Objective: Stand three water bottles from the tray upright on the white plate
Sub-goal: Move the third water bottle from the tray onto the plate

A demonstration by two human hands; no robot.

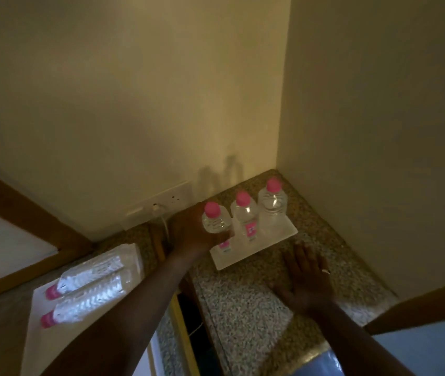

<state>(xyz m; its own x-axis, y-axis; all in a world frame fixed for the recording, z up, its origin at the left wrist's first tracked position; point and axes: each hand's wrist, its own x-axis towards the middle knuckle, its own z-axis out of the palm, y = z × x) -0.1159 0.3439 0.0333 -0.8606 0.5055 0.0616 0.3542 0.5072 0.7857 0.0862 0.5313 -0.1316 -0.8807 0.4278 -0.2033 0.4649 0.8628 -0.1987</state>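
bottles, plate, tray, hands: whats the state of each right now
left bottle: upright on plate, held by left hand
middle bottle: upright on plate
right bottle: upright on plate
plate: flat on counter
tray bottles: two, lying down
left hand: gripping
right hand: flat on counter

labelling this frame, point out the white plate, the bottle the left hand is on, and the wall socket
white plate (pixel 283 232), head view, bare right corner
held bottle (pixel 215 222), head view, clear shoulder below the pink cap
wall socket (pixel 172 198), head view, face of the plate
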